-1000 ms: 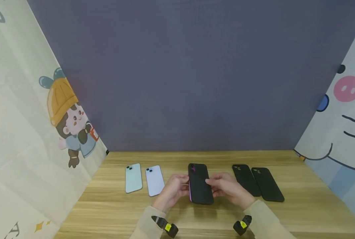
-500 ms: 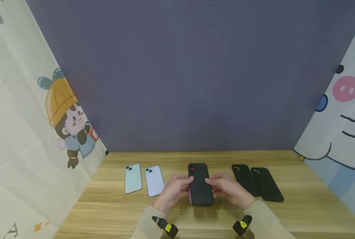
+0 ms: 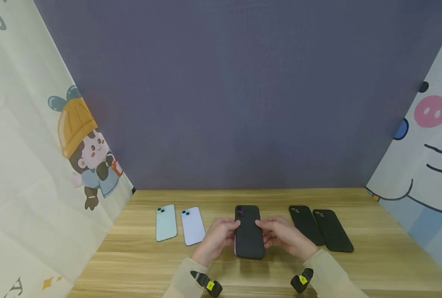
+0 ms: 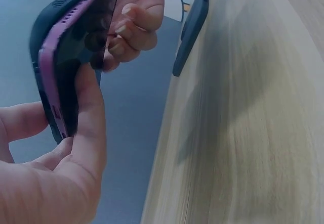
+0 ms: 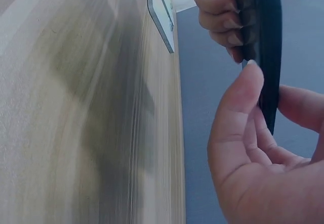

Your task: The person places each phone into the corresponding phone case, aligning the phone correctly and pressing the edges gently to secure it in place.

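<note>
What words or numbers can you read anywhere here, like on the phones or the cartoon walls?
None can be read.
Left cartoon wall: dark strokes at the top corner and bottom edge, cut off by the frame, unreadable.
Cased phone held by the left hand and right hand: no text shows.
Two bare phones and two black cases: no text shows.
</note>
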### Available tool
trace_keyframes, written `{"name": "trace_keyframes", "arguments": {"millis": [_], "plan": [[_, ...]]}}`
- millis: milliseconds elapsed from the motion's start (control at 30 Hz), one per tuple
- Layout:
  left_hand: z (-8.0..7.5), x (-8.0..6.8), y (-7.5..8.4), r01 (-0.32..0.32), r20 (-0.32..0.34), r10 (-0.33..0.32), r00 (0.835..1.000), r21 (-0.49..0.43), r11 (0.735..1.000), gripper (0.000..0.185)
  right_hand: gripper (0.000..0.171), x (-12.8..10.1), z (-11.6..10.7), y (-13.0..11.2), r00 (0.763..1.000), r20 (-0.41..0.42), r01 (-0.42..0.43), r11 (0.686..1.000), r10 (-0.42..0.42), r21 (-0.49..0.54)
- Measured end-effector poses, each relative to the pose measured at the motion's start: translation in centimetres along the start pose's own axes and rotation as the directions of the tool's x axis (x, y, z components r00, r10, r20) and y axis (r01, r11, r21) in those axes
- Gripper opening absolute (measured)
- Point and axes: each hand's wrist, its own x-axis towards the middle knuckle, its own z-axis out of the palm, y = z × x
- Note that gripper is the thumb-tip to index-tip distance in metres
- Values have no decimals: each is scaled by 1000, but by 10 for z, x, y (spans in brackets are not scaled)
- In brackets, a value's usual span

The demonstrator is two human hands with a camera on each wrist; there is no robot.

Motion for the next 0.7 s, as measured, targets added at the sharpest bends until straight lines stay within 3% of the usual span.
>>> {"name": "trace_keyframes", "arguments": {"millis": [267, 700], "plan": [[1, 0, 0, 8, 10, -9, 1000, 25, 1000, 27, 30, 2, -5, -1, 999, -21, 39, 999, -40, -6], [4, -4, 2, 6, 72, -11, 997, 69, 998, 30, 37, 5, -10, 0, 998, -60, 32, 999, -31, 19]]}}
